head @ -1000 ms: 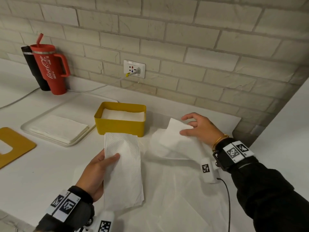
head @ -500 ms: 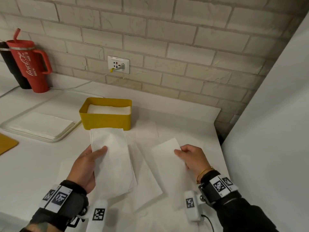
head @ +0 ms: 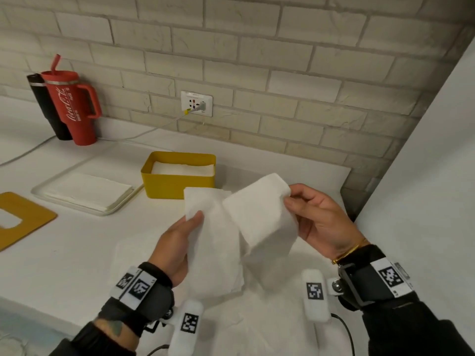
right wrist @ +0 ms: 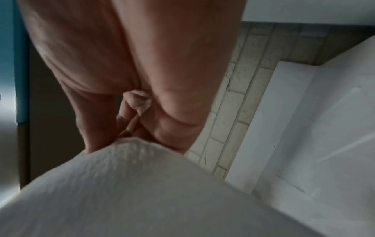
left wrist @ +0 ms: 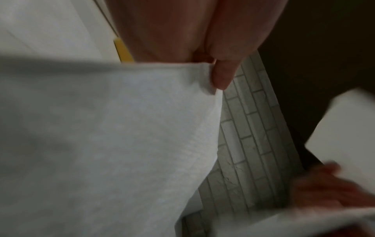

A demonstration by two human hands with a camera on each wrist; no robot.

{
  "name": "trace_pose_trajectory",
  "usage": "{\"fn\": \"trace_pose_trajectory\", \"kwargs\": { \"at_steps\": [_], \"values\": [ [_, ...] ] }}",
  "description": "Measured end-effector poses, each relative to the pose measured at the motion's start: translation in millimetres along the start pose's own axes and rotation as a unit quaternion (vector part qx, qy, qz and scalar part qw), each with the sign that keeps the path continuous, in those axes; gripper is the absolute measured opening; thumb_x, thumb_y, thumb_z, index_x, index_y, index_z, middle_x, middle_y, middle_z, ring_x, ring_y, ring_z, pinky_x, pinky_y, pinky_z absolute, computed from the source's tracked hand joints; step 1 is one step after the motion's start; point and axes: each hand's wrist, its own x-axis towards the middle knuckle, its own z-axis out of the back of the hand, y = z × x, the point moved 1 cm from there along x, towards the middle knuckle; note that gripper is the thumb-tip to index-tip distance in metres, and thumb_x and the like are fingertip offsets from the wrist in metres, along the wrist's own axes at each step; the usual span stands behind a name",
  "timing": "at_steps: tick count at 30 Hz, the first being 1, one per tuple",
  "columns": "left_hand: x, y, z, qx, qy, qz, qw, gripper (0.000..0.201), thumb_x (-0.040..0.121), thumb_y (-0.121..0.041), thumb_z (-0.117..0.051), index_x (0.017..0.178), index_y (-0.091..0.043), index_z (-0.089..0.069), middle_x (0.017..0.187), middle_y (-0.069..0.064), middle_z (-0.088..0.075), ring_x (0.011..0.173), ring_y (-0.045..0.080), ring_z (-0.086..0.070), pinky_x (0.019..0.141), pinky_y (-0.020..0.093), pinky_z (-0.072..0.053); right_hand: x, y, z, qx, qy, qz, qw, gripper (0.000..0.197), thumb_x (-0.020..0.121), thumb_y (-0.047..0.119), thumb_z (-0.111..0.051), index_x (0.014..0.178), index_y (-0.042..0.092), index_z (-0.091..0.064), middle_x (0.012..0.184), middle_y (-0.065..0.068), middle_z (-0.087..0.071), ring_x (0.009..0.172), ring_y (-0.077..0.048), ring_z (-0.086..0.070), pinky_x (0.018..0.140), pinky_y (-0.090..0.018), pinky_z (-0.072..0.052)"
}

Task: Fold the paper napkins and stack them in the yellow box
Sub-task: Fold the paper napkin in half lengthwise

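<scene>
Nearby, red tumbler [head: 74,109], tray [head: 77,201], outlet [head: 196,104]

Even indoor light overhead, murky and smeared at the wrists

The head view is bright with soft shadows and bowed edges; both wrist views are dim, grainy and motion-blurred, the white paper napkin [left wrist: 105,144] out of focus.

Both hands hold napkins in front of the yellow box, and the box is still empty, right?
Not empty. The head view shows the yellow box already holding white folded napkins. The rest stands: the left hand and the right hand each hold a napkin in front of it.
</scene>
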Motion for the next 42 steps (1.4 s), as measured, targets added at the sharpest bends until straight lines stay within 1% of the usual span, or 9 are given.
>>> {"fn": "trace_pose_trajectory", "kwargs": {
  "at_steps": [7,14,19,23,27,30,35,38,42],
  "values": [
    [-2,-4,-23,0.023,0.052,0.031,0.998,0.041,0.103,-0.043,-0.051,0.118,-0.011,-0.07,0.11,0.009,-0.077,0.1,0.024,-0.075,0.088,0.041,-0.054,11,-34,-15,-0.325,-0.051,-0.081,0.941,0.007,0.095,0.017,-0.068,0.1,0.02,-0.073,0.091,-0.005,-0.077,0.079,-0.009,-0.063,0.077,-0.026,-0.047],
    [5,1,-14,0.125,0.097,0.017,0.987,0.036,0.096,-0.007,-0.062,0.132,-0.006,-0.061,0.118,0.016,-0.074,0.108,0.036,-0.071,0.097,0.052,-0.055,8,-40,-11,-0.275,-0.033,-0.126,0.952,0.022,0.087,0.016,-0.078,0.106,0.012,-0.069,0.097,-0.01,-0.078,0.079,-0.024,-0.071,0.066,-0.029,-0.054],
    [11,-12,1,0.069,0.046,-0.015,0.996,0.033,0.095,-0.008,-0.062,0.127,-0.012,-0.063,0.115,0.014,-0.075,0.104,0.034,-0.072,0.091,0.049,-0.057,-13,-56,22,-0.302,0.042,-0.214,0.928,0.041,0.079,0.013,-0.085,0.117,0.013,-0.07,0.11,-0.005,-0.077,0.103,-0.023,-0.073,0.094,-0.041,-0.058],
    [13,-11,6,0.051,0.04,-0.013,0.998,0.029,0.098,-0.008,-0.059,0.126,-0.015,-0.064,0.116,0.009,-0.076,0.106,0.03,-0.073,0.096,0.05,-0.055,-16,-56,44,-0.137,-0.108,-0.133,0.976,0.045,0.065,0.02,-0.092,0.103,0.005,-0.073,0.117,-0.02,-0.072,0.102,-0.028,-0.073,0.091,-0.043,-0.058],
    [16,-4,0,0.009,0.005,-0.005,1.0,0.02,0.104,-0.026,-0.054,0.12,-0.02,-0.065,0.112,0.005,-0.077,0.105,0.027,-0.072,0.092,0.048,-0.056,-6,-39,51,-0.027,-0.174,-0.014,0.984,0.075,0.036,0.042,-0.101,0.098,0.01,-0.072,0.107,-0.011,-0.076,0.096,-0.023,-0.073,0.075,-0.036,-0.061],
    [27,-8,7,0.069,-0.053,-0.055,0.995,0.014,0.101,-0.02,-0.06,0.108,-0.013,-0.07,0.107,0.013,-0.077,0.095,0.03,-0.072,0.081,0.041,-0.057,-3,-12,49,-0.078,-0.193,0.033,0.978,0.027,0.072,0.018,-0.086,0.093,0.013,-0.07,0.094,-0.006,-0.076,0.092,-0.024,-0.069,0.071,-0.033,-0.059],
    [32,-27,9,0.142,-0.081,-0.161,0.973,0.01,0.091,-0.01,-0.073,0.099,-0.015,-0.075,0.096,0.006,-0.077,0.099,0.033,-0.071,0.087,0.049,-0.057,-2,39,13,-0.334,-0.004,0.026,0.942,0.019,0.079,0.007,-0.08,0.09,0.023,-0.078,0.092,0.004,-0.077,0.085,-0.01,-0.071,0.077,-0.021,-0.054],
    [23,-30,-15,0.165,-0.016,-0.191,0.968,0.016,0.093,-0.011,-0.069,0.106,-0.018,-0.074,0.1,0.002,-0.078,0.092,0.023,-0.073,0.082,0.042,-0.059,4,45,-18,-0.264,0.125,-0.033,0.956,0.028,0.072,0.006,-0.08,0.096,0.019,-0.077,0.099,-0.003,-0.077,0.086,-0.015,-0.073,0.076,-0.023,-0.057],
    [8,-23,-43,0.113,0.063,-0.14,0.982,0.026,0.102,-0.02,-0.055,0.114,-0.006,-0.072,0.085,0.009,-0.076,0.068,0.017,-0.068,0.06,0.028,-0.053,23,28,-34,-0.201,0.058,-0.018,0.978,0.025,0.072,0.007,-0.079,0.095,0.01,-0.073,0.095,-0.008,-0.074,0.084,-0.023,-0.07,0.078,-0.036,-0.061]
  ]
}}
